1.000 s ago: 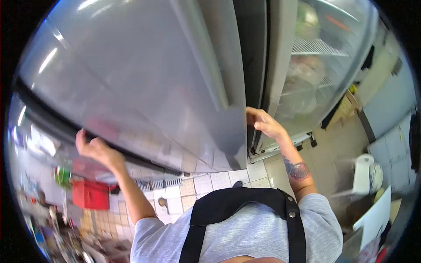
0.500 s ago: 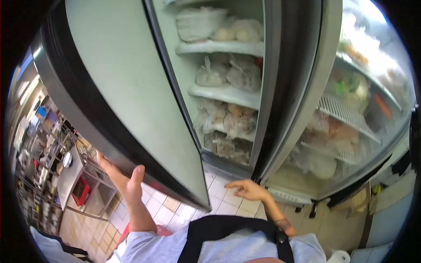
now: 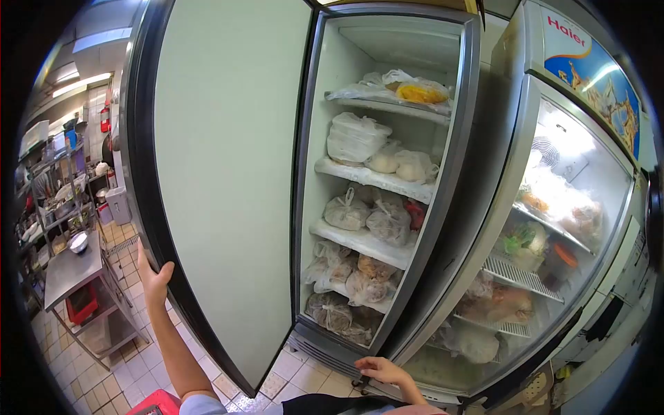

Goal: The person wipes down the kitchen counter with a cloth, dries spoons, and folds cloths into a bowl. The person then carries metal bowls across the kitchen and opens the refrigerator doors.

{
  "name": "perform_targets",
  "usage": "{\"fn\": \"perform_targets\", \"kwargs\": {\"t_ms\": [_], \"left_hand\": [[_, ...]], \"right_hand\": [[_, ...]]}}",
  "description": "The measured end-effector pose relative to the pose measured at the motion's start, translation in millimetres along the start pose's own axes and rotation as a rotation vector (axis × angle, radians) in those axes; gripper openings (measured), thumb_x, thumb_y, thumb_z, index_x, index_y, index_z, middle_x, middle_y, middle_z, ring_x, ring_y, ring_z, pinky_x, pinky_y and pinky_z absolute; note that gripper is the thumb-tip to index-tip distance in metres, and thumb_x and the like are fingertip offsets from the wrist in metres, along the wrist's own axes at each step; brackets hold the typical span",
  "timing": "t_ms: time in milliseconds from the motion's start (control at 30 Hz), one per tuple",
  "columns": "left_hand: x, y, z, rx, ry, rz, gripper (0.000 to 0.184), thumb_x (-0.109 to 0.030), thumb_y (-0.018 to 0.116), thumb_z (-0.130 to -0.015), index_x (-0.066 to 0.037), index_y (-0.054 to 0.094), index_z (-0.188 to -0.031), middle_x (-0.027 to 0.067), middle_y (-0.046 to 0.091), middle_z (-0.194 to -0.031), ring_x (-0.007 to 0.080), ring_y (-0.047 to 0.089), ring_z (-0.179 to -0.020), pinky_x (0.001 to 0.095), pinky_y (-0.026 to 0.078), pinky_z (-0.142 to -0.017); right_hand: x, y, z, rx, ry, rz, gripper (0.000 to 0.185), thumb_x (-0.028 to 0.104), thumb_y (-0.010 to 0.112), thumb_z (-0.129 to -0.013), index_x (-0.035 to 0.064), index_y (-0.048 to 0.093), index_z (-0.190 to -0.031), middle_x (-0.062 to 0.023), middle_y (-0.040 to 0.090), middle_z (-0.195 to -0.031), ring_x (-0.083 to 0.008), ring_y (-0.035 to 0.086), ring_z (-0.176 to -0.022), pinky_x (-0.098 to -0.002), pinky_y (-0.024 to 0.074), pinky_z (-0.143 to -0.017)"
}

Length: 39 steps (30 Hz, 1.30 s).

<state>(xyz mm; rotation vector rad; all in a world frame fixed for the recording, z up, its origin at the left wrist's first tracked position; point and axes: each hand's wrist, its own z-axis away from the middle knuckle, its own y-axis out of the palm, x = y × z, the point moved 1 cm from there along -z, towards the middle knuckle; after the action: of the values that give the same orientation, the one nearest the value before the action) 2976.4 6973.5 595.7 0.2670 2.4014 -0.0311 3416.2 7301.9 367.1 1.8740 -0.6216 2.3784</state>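
My left hand [image 3: 156, 278] is closed on the outer edge of the swung-out freezer door [image 3: 232, 180], its thumb on the inner side and its fingers round the rim. My right hand [image 3: 384, 371] hangs low before the foot of the upright freezer [image 3: 473, 104], fingers loosely apart and holding nothing. Frosted shelves inside carry a yellow item in plastic [image 3: 420, 93], a white bagged bundle [image 3: 357, 138], knotted clear bags [image 3: 389, 223] and more bags [image 3: 370, 283] lower down. What those bags contain is mostly unclear.
A glass-door Haier fridge [image 3: 515, 277] with vegetables and bags stands close on the right. To the left are a steel table [image 3: 72, 277] with a bowl and crowded racks. Something red [image 3: 155, 402] sits low by my left arm. The floor is tiled.
My view has tilted up, bringing the freezer's top shelf and the Haier sign into sight. My left hand still holds the door edge; my right hand remains low near the freezer base.
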Motion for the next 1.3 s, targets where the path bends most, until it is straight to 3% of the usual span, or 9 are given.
{"fn": "perform_targets", "kwargs": {"t_ms": [200, 300, 367, 400, 433, 567, 900, 1167, 1300], "left_hand": [[4, -11, -16, 0.016, 0.031, 0.066, 0.092, -0.027, 0.069, -0.067, 0.007, 0.023, -0.139, 0.0165, 0.043, -0.13, 0.0247, 0.043, -0.118, 0.0328, 0.03, -0.102], [33, -20, -17, -0.029, 0.015, -0.016, 0.089, -0.027, 0.068, -0.069, 0.006, 0.024, -0.139, 0.0158, 0.044, -0.129, 0.024, 0.043, -0.117, 0.0328, 0.03, -0.102], [30, -22, -19, 0.047, 0.016, -0.028, 0.082, -0.028, 0.068, -0.072, 0.005, 0.029, -0.137, 0.0137, 0.046, -0.126, 0.0225, 0.044, -0.115, 0.0333, 0.031, -0.101], [24, -22, -22, 0.069, 0.087, -0.021, 0.078, -0.031, 0.069, -0.073, 0.004, 0.034, -0.134, 0.0126, 0.05, -0.122, 0.0216, 0.047, -0.111, 0.0324, 0.032, -0.099], [20, -14, -20, -0.01, 0.107, 0.049, 0.078, -0.034, 0.07, -0.073, 0.005, 0.037, -0.132, 0.0123, 0.051, -0.12, 0.0209, 0.048, -0.109, 0.0313, 0.033, -0.097], [35, -25, -31, 0.07, 0.066, 0.173, 0.069, -0.024, 0.068, -0.076, 0.004, 0.039, -0.131, 0.0118, 0.05, -0.121, 0.0213, 0.048, -0.11, 0.0313, 0.033, -0.098], [54, -36, -46, 0.084, 0.015, 0.263, 0.067, -0.023, 0.069, -0.077, 0.005, 0.04, -0.129, 0.0123, 0.052, -0.119, 0.0215, 0.05, -0.108, 0.0312, 0.036, -0.096], [46, -30, -45, 0.066, 0.025, 0.318, 0.063, -0.018, 0.068, -0.076, 0.005, 0.04, -0.129, 0.0124, 0.053, -0.118, 0.0221, 0.053, -0.104, 0.0303, 0.039, -0.093], [57, -35, -49, 0.069, 0.013, 0.348, 0.061, -0.016, 0.067, -0.077, 0.005, 0.041, -0.128, 0.012, 0.053, -0.117, 0.0218, 0.054, -0.102, 0.0319, 0.042, -0.091]], "right_hand": [[11, 31, -20, 0.115, -0.073, 0.08, 0.037, 0.016, 0.059, -0.086, 0.0011, 0.054, -0.119, -0.0059, 0.063, -0.106, -0.0137, 0.058, -0.095, -0.0285, 0.0459, -0.084], [19, 35, -18, 0.089, 0.126, 0.124, 0.037, 0.016, 0.059, -0.085, 0.001, 0.054, -0.118, -0.006, 0.063, -0.105, -0.0143, 0.057, -0.095, -0.0299, 0.046, -0.085], [10, 35, -20, 0.066, -0.08, 0.264, 0.034, 0.015, 0.058, -0.088, 0.0005, 0.053, -0.119, -0.0065, 0.062, -0.105, -0.0131, 0.058, -0.092, -0.0297, 0.0483, -0.081], [-1, 37, -23, 0.075, -0.044, 0.106, 0.033, 0.014, 0.058, -0.088, -0.0001, 0.054, -0.118, -0.0058, 0.062, -0.103, -0.0133, 0.059, -0.089, -0.0297, 0.0489, -0.08], [6, 38, -23, 0.088, -0.031, 0.145, 0.033, 0.013, 0.058, -0.088, -0.0002, 0.054, -0.118, -0.0055, 0.062, -0.102, -0.0133, 0.058, -0.091, -0.0295, 0.0482, -0.082], [9, 50, -24, 0.08, 0.023, 0.106, 0.036, 0.011, 0.06, -0.082, 0.0002, 0.055, -0.116, -0.0109, 0.063, -0.108, -0.0182, 0.059, -0.097, -0.0309, 0.0464, -0.087], [7, 58, -19, 0.133, 0.046, 0.164, 0.038, 0.015, 0.062, -0.083, 0.0007, 0.055, -0.117, -0.0119, 0.061, -0.109, -0.0208, 0.06, -0.097, -0.032, 0.0466, -0.087], [8, 59, -11, 0.136, 0.106, 0.138, 0.038, 0.012, 0.06, -0.085, 0.002, 0.053, -0.121, -0.0096, 0.059, -0.112, -0.0174, 0.057, -0.099, -0.0316, 0.0458, -0.088], [21, 60, -7, 0.107, 0.101, 0.299, 0.039, 0.016, 0.062, -0.082, 0.0025, 0.055, -0.118, -0.0122, 0.061, -0.109, -0.0205, 0.06, -0.096, -0.0318, 0.0474, -0.085]]}}
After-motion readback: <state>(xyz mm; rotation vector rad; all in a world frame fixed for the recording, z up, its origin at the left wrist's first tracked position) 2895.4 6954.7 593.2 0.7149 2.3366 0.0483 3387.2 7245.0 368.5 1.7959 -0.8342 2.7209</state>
